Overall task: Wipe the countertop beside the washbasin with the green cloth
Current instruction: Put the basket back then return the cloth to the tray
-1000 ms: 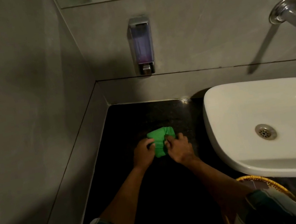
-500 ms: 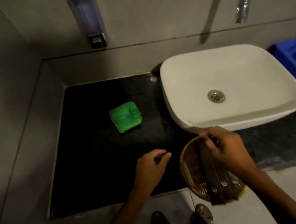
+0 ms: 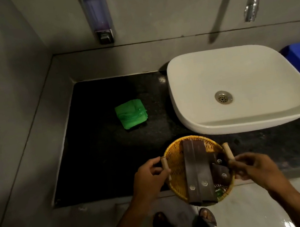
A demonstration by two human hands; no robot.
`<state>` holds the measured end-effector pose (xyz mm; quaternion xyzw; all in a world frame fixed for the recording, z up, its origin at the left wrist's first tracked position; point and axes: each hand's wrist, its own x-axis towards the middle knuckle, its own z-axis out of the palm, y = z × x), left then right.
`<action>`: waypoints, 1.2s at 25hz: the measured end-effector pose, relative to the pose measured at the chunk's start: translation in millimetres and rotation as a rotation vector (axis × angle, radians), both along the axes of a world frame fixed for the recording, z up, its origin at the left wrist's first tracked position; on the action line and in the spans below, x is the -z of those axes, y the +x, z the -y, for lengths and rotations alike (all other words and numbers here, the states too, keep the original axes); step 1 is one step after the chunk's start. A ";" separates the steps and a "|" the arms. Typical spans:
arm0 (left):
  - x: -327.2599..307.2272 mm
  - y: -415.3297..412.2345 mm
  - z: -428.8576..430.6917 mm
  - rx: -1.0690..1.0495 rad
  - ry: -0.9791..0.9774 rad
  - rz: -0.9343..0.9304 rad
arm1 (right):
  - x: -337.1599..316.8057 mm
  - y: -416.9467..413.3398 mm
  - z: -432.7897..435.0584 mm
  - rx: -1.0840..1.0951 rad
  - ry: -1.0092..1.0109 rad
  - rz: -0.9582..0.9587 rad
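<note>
Dark countertop [image 3: 101, 160] left of washbasin [image 3: 239, 89]: green cloth [image 3: 131, 114] lies folded, untouched. Left hand [image 3: 147, 178] and right hand [image 3: 256, 167] grip the wicker basket [image 3: 175, 168] handles (near edge). Wiping apparently done; next, place the basket.

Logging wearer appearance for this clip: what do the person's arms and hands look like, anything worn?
Both forearms are bare as far as the frame shows, with no sleeves in view. The left hand and right hand wear no gloves; no rings, watch or bands are visible in the dim light.
</note>
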<state>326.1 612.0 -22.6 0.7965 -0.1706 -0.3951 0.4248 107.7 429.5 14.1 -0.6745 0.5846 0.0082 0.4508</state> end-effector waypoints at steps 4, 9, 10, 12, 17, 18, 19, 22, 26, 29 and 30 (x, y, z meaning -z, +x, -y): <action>-10.6 69.4 -59.4 -0.161 0.078 0.181 | 10.0 82.1 -30.2 -0.125 0.142 0.115; -12.0 132.5 -98.3 -0.238 0.229 0.400 | 23.2 177.7 -68.6 -0.212 0.185 0.225; -9.7 137.2 -102.1 -0.227 0.254 0.371 | 25.4 185.8 -73.0 -0.227 0.178 0.211; -7.0 140.4 -108.0 -0.202 0.293 0.332 | 26.3 189.8 -74.4 -0.269 0.200 0.176; -24.6 198.7 -75.3 -0.176 0.276 0.476 | 6.9 221.4 -11.8 -0.334 0.080 0.141; -29.8 211.2 -55.4 -0.169 0.237 0.495 | 3.7 239.7 1.3 -0.305 -0.016 0.178; -28.8 222.0 -31.9 -0.135 0.228 0.504 | 6.8 261.4 10.9 -0.296 -0.106 0.190; -11.5 231.3 41.0 -0.038 0.291 0.436 | 32.6 321.0 24.9 -0.348 -0.226 0.077; 17.3 223.0 87.0 -0.159 0.321 0.255 | 67.2 346.6 36.4 -0.237 0.068 0.014; 11.3 227.9 92.5 -0.361 0.100 -0.059 | 74.0 349.1 38.1 -0.121 0.262 0.187; -0.7 227.9 90.9 -0.400 -0.006 -0.153 | 68.2 345.6 35.7 -0.098 0.285 0.248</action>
